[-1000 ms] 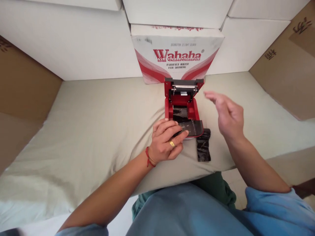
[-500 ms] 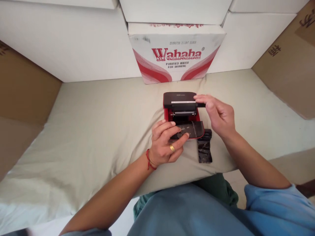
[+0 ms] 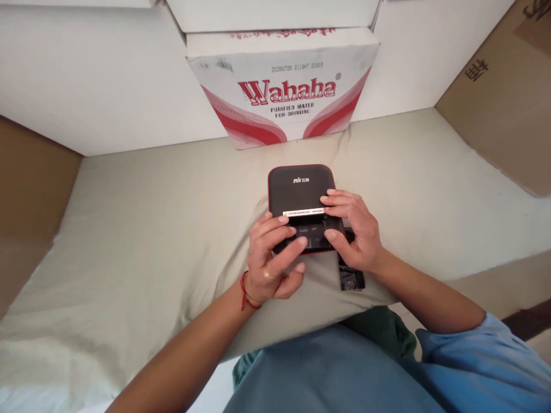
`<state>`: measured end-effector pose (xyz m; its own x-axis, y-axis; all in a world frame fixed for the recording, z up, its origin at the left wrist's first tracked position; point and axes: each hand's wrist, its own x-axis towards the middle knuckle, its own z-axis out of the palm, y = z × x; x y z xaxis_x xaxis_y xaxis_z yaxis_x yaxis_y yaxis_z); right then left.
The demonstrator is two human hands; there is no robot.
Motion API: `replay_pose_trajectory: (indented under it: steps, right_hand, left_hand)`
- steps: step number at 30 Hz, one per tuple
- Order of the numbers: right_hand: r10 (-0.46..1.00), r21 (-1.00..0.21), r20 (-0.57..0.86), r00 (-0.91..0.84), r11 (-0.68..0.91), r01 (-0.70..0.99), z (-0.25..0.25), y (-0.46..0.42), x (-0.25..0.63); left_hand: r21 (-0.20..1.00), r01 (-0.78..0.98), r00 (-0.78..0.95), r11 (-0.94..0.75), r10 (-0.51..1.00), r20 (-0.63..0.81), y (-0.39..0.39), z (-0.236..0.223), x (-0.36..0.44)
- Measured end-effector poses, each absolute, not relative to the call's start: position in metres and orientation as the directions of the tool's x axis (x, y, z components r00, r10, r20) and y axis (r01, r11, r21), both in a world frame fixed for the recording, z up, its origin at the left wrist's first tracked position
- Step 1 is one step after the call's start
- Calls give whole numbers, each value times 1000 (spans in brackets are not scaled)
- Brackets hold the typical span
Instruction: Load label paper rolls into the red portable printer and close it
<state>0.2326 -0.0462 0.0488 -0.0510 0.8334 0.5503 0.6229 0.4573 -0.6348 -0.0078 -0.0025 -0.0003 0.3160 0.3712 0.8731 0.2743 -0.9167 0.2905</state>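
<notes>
A small red device with a black lid (image 3: 300, 191) lies on a beige cloth-covered surface (image 3: 150, 229), its lid down flat. My left hand (image 3: 273, 264) grips the device's front left corner, fingers over the black front panel. Resting on the lid's front edge are the fingers of my right hand (image 3: 353, 238), with the thumb at the front right corner. A black shiny strip or roll (image 3: 350, 279) lies just right of the device, partly hidden under my right hand.
A white and red "Wahaha" carton (image 3: 284, 86) stands right behind the device. White boxes (image 3: 107, 74) line the back. Brown cardboard stands at the right (image 3: 503, 97) and the left (image 3: 30, 189). The cloth's front edge runs near my lap.
The device's lid, upright a second ago, has been swung down by my right hand and now lies shut. My left hand stayed at the front. The view shifted slightly.
</notes>
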Motion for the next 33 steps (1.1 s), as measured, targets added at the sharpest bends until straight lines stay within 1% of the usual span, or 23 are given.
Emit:
replay_pose_trajectory:
  steps: [2, 4, 8, 10, 14, 17, 20, 21, 23, 24, 26, 28, 29, 30, 31, 32, 33]
  right_hand:
    - [818, -614, 573, -56, 474, 631, 48, -48, 231]
    - [827, -615, 559, -56, 460, 641, 47, -50, 229]
    - [865, -631, 498, -52, 403, 663, 47, -50, 229]
    - [865, -627, 498, -59, 406, 665, 48, -50, 229]
    - [859, -616, 507, -71, 419, 668, 48, -50, 230]
    - [833, -587, 547, -79, 449, 674, 46, -50, 228]
    - [794, -586, 605, -60, 494, 642, 41, -51, 227]
    - [792, -595, 610, -26, 479, 645, 40, -51, 227]
    - [814, -628, 576, 79, 378, 680, 39, -53, 228]
    - [838, -645, 530, 126, 303, 702, 40, -54, 230]
    - [920, -673, 365, 141, 156, 723, 44, -54, 233]
    - [981, -675, 182, 72, 71, 734, 48, -53, 236]
    - [991, -674, 133, 35, 65, 736, 49, -51, 237]
    - [992, -677, 122, 9, 77, 731, 50, -49, 238]
    - [990, -684, 140, -5, 101, 722, 49, -47, 238]
    - [984, -693, 176, -11, 132, 709, 48, -45, 239]
    - [975, -701, 222, -14, 169, 693, 46, -42, 239]
  left_hand:
    - [344, 245, 260, -906, 403, 877, 3, -2, -11]
    - [411, 253, 223, -876, 467, 856, 9, -3, -14]
    - [561, 275, 223, -781, 619, 753, 16, -4, -21]
    - [601, 285, 212, -746, 661, 720, 17, -3, -22]
    - [594, 292, 179, -750, 653, 736, 16, 0, -20]
    - [563, 282, 211, -777, 623, 753, 18, 3, -19]
    - [583, 252, 250, -772, 635, 731, 18, 4, -19]
    - [604, 238, 254, -761, 649, 717, 17, 4, -18]
    - [653, 203, 240, -730, 683, 689, 13, 3, -16]
    - [671, 185, 226, -718, 696, 682, 11, 2, -15]
    - [701, 177, 200, -691, 723, 662, 7, 2, -13]
    - [773, 177, 172, -609, 793, 585, 7, 2, -12]
    - [833, 152, 158, -531, 845, 510, 8, 2, -13]
    - [902, 90, 146, -422, 901, 407, 10, 2, -13]
    - [957, 9, 146, -289, 947, 285, 13, 2, -12]
    - [984, -77, 150, -158, 974, 168, 16, 3, -11]
    - [987, -155, 152, -50, 986, 74, 18, 5, -10]
